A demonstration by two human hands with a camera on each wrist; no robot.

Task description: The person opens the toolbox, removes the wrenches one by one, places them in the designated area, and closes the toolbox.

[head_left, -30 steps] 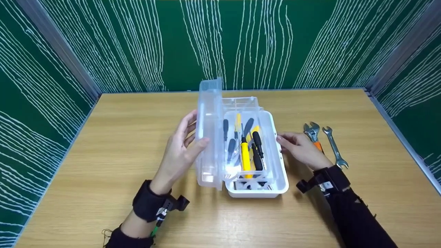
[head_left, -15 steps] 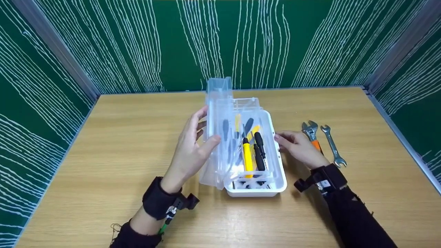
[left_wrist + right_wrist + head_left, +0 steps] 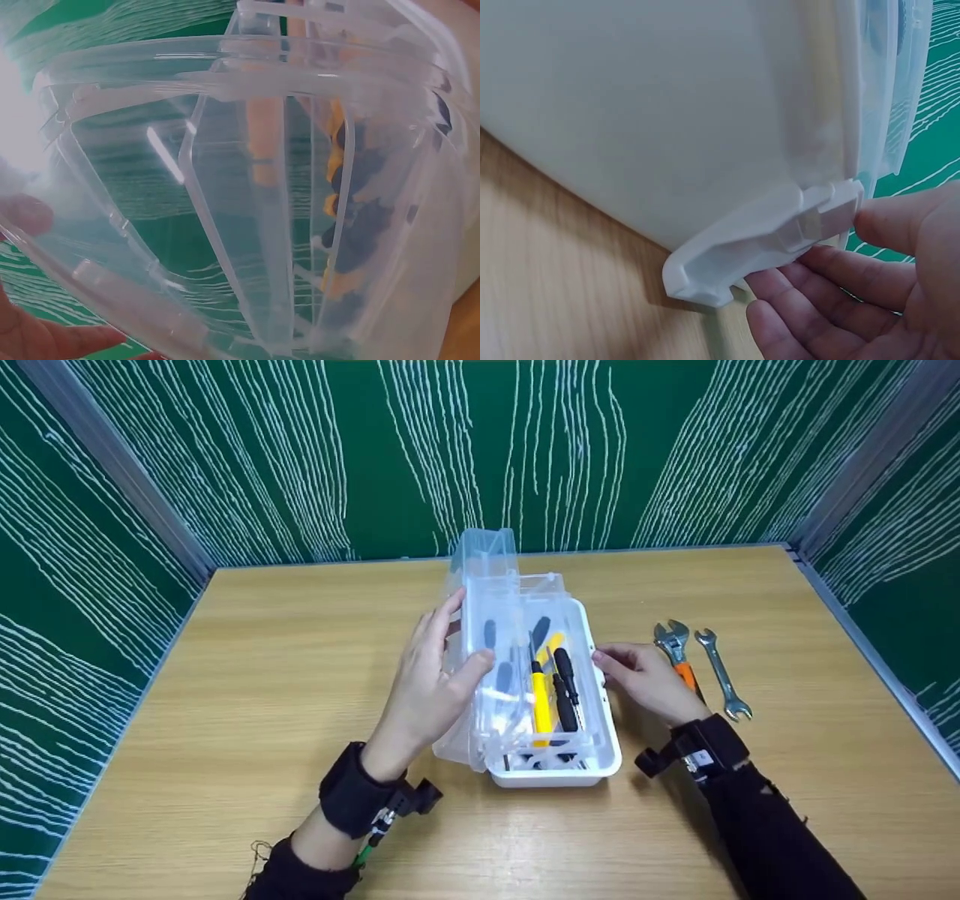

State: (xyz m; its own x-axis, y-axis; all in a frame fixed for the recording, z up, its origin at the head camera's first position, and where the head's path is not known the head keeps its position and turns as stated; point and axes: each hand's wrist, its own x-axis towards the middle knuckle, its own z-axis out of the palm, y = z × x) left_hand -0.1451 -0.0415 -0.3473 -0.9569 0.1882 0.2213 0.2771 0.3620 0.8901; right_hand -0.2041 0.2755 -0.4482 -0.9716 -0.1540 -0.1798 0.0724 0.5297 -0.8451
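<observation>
A white toolbox [image 3: 613, 742] sits mid-table, with its clear lid [image 3: 489, 556] tilted partway over the left side. Inside, a clear tray [image 3: 541, 583] spans the box, and several screwdrivers show, among them one with a yellow handle [image 3: 541, 701] and one with a black handle [image 3: 565, 705]. My left hand [image 3: 429, 682] grips the lid's outer edge, thumb on one side and fingers on the other. At the box's right side, my right hand [image 3: 651, 679] pinches the white latch [image 3: 742, 251] between thumb and fingers; in the right wrist view this latch hangs away from the wall.
To the right of my right hand lie an adjustable wrench [image 3: 679, 649] with an orange grip and a double open-end wrench [image 3: 723, 675]. Green panels [image 3: 555, 457] with white wavy lines stand around the back and sides of the wooden table [image 3: 262, 660].
My left hand has swung the lid rightward, so it now covers more of the left part of the toolbox. My right hand stays at the box's right side. The wrenches lie unmoved.
</observation>
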